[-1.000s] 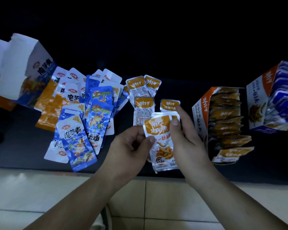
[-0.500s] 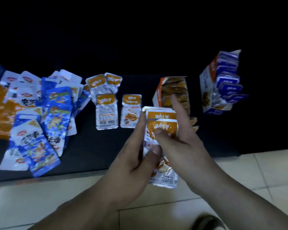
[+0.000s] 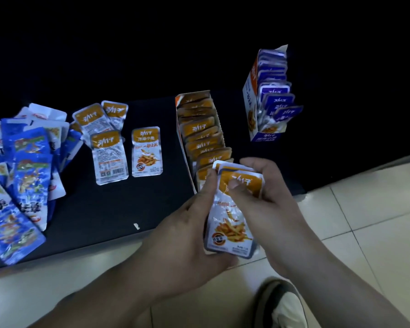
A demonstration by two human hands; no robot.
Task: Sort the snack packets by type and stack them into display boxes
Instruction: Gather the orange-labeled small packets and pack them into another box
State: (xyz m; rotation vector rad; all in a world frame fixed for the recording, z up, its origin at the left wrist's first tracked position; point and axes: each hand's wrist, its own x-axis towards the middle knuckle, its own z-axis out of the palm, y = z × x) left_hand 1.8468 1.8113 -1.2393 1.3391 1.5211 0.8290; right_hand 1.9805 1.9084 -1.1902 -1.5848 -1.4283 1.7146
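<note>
Both hands clamped on a small stack of orange pkts (image 3: 232,223), lower centre-right. L hand (image 3: 182,229) cups the left edge, R hand (image 3: 273,195) pinches the top. Orange box (image 3: 180,129) sits just behind, nearly full. Risk: slick foil fans out & slips to the floor (image 3: 365,233); jamming it in could pop front pkts out. Box front hidden by my hands, stack count unclear, blue pile (image 3: 31,176) cut off at left.

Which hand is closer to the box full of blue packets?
The right hand. It grips the orange packets just in front of the blue-packet box, slightly to its left. The left hand holds the same packets from farther left.
</note>
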